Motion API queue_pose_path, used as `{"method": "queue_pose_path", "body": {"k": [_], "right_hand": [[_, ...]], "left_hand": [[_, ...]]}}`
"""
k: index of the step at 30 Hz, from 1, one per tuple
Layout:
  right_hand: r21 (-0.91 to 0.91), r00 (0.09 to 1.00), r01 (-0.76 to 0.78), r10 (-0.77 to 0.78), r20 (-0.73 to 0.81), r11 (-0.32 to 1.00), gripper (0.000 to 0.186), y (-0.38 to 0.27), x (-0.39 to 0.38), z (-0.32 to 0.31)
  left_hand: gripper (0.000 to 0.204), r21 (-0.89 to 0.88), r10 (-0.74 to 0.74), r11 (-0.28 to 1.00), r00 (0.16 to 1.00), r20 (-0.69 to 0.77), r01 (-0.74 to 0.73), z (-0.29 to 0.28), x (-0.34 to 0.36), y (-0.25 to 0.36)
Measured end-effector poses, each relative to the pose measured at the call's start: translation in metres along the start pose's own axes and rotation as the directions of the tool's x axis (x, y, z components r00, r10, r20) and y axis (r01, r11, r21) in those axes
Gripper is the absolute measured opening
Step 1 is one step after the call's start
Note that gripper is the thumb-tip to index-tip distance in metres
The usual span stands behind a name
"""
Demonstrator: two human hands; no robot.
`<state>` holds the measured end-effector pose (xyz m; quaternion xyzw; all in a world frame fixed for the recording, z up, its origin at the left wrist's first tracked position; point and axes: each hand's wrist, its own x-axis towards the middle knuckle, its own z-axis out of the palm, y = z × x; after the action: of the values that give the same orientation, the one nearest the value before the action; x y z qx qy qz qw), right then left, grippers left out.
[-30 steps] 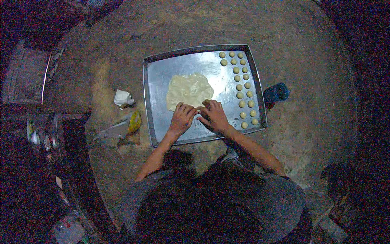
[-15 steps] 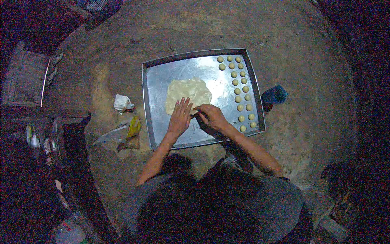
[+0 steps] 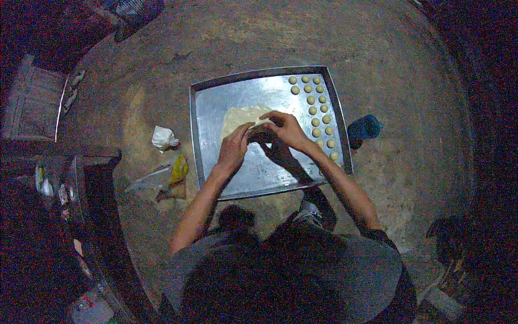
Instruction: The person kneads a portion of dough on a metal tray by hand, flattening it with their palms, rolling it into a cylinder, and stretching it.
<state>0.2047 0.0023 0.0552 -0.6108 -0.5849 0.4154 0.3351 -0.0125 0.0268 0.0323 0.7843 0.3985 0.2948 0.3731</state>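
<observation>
A pale, flattened sheet of dough lies in a wide metal tray in front of me. Its near edge is lifted off the metal. My left hand pinches this raised edge on the left, fingers together. At the right part of the same edge, my right hand grips the dough between thumb and curled fingers. Small round dough balls stand in rows along the tray's right side; my right forearm hides a few near ones.
A blue cup is on the floor just right of the tray. Left of the tray lie a crumpled white bag and a clear-and-yellow plastic bag. Dark furniture stands at the far left. The tray has raised rims.
My right hand has moved up and right, and my left hand has turned from lying flat to pinching. Together they have raised the near edge of the dough sheet.
</observation>
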Motion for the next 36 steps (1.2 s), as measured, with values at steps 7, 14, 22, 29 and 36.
{"method": "queue_pose_path", "body": {"k": [7,14,22,29,36], "right_hand": [[0.067,0.975,0.074,-0.086,0.203,0.995,0.044,-0.009,0.041,-0.019],[0.078,0.951,-0.159,0.132,0.279,0.984,0.079,0.032,0.033,0.011],[-0.413,0.933,0.342,-0.357,0.044,0.844,0.048,0.028,0.038,0.006],[-0.492,0.939,0.336,-0.325,0.112,0.803,0.055,-0.007,0.036,0.012],[-0.202,0.952,0.284,-0.251,0.178,0.937,0.046,0.012,0.035,0.010]], "left_hand": [[0.026,-0.007,0.043,0.999,0.999,0.023,-0.043,-0.022,0.038,-0.005],[0.025,0.031,0.064,0.997,0.996,0.064,-0.066,-0.036,0.051,0.004],[0.027,-0.080,-0.082,0.992,0.975,0.209,0.101,-0.054,0.066,0.025],[0.027,0.062,0.022,0.998,0.995,0.093,-0.028,-0.056,0.074,0.023],[0.025,0.064,0.131,0.987,0.976,0.173,-0.144,-0.072,0.071,0.031]]}}
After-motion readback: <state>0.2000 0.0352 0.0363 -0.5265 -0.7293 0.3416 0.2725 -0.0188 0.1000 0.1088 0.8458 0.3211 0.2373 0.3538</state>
